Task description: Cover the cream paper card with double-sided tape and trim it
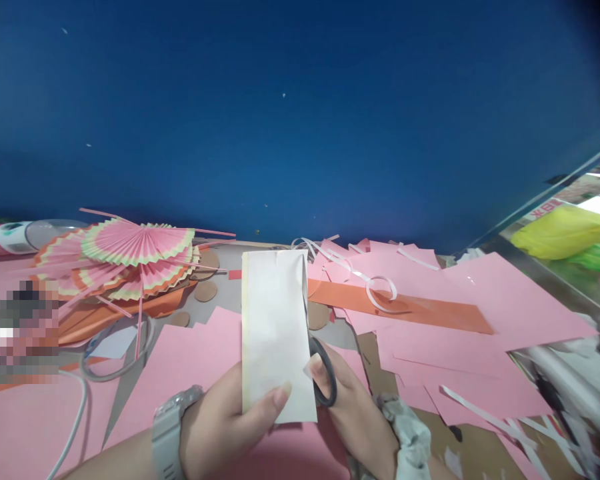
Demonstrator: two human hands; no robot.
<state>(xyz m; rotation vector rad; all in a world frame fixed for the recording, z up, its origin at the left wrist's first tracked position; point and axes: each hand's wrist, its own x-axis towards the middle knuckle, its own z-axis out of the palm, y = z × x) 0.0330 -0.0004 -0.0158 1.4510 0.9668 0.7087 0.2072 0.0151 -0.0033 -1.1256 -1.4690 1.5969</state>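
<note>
My left hand (225, 417) grips a folded white piece of paper (277, 320) by its lower left side, the thumb flat on its front. The paper stands upright in front of me with a pale yellow strip along its left edge. In my right hand (355, 407) is a pair of scissors (325, 380) with a black handle, and the thumb sits in the handle loop. The scissors lie along the paper's right edge; most of their blades are hidden behind or against it.
Pink paper sheets (445, 360) and an orange strip (410, 308) cover the right side. Pleated paper fans (140, 247) are piled at the back left, near brown discs (206, 291). Curled white strips (380, 293) lie about. A blue wall (300, 120) stands behind; a cable (83, 407) runs at left.
</note>
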